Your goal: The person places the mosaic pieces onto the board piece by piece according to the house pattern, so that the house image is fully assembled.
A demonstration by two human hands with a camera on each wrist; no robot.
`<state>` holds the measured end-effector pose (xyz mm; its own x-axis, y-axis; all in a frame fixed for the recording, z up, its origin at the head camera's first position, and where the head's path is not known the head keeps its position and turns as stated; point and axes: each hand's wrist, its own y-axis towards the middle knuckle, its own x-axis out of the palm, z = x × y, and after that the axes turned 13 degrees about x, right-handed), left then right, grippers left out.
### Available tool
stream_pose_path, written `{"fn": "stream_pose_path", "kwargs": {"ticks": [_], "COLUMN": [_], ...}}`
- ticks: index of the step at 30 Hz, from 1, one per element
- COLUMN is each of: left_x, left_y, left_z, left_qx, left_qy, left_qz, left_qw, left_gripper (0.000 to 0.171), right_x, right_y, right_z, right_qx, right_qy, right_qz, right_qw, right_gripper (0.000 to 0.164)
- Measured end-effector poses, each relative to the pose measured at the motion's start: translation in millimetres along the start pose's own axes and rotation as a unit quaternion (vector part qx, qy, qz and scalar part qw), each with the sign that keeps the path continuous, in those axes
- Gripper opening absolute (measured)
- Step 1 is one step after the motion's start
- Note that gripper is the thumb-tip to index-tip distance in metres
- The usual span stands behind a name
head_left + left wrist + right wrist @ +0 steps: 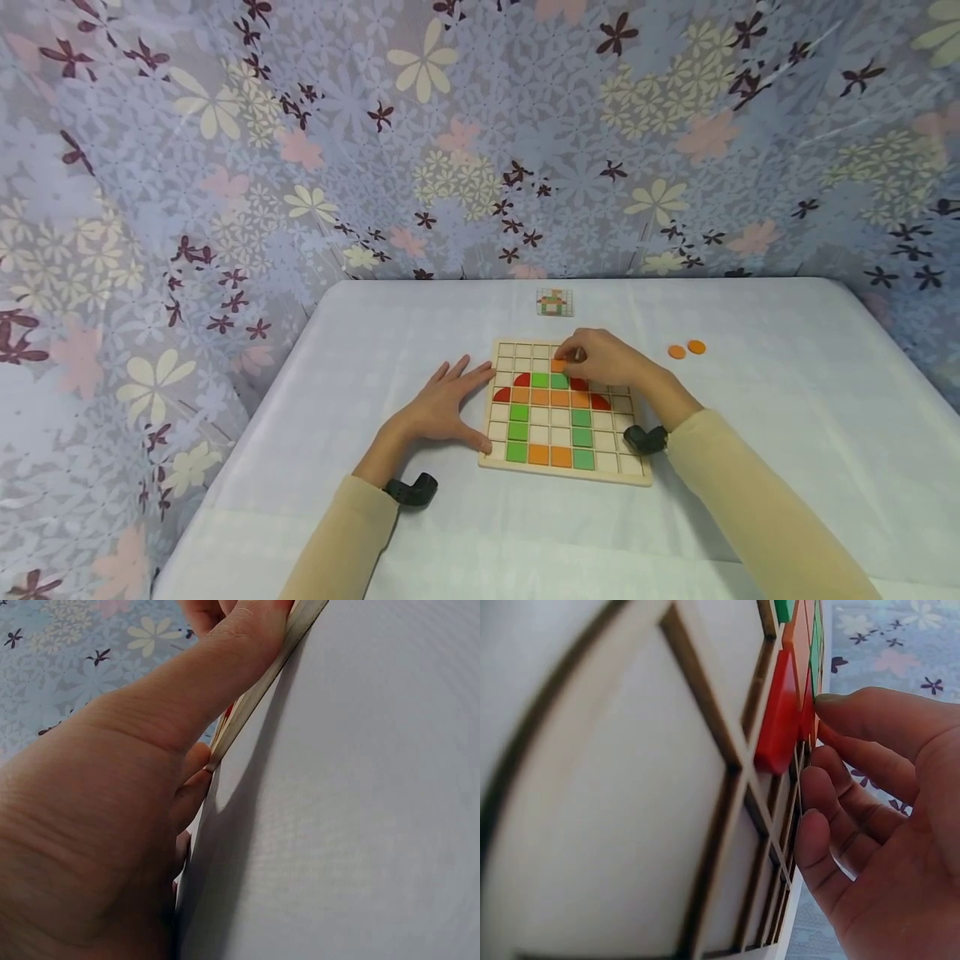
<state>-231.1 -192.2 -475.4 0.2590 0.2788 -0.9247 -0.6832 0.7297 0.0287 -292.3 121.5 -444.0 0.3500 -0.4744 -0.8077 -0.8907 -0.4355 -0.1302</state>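
A wooden grid board [566, 474] lies on the table, with several green and orange square tiles and red quarter-round pieces [502, 395] in its cells. My left hand [441, 407] is spread along the board's left edge, with thumb and fingertips at the rim. In the left wrist view the thumb [217, 664] lies against the board's side. Over the upper part of the board, my right hand [606, 358] pinches an orange square tile [557, 366] at a cell above the green row. The right wrist view has the thumb and curled fingers [817, 832] close to the grid.
Two orange discs [687, 349] lie on the white table [757, 467] right of the board. Behind the board is a small card [555, 302] printed with a coloured grid pattern. Flowered cloth [480, 150] hangs behind the table and at its left.
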Motion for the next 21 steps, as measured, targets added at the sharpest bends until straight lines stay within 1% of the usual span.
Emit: {"fn": "stream_pose_path", "kwargs": {"ticks": [5, 10, 16, 21], "left_x": [0.3, 0.5, -0.8, -1.7], "left_y": [-0.2, -0.5, -1.2, -1.6], "left_z": [0.6, 0.9, 1.2, 2.0], "left_qx": [0.004, 0.002, 0.004, 0.004], "left_qy": [-0.005, -0.003, 0.001, -0.004], "left_qz": [0.005, 0.002, 0.004, 0.006], "left_qw": [1.0, 1.0, 1.0, 1.0], "left_gripper": [0.122, 0.122, 0.122, 0.121], "right_x": [-1, -9, -23, -32], "right_y": [-4, -13, -30, -42], "right_z": [3, 12, 28, 45], "right_qx": [-0.005, 0.008, 0.017, 0.036], "right_qy": [-0.014, -0.001, 0.012, 0.026], "right_qz": [0.001, 0.004, 0.013, 0.026], "right_qw": [1.0, 1.0, 1.0, 0.999], "right_gripper": [0.023, 0.027, 0.03, 0.031]}}
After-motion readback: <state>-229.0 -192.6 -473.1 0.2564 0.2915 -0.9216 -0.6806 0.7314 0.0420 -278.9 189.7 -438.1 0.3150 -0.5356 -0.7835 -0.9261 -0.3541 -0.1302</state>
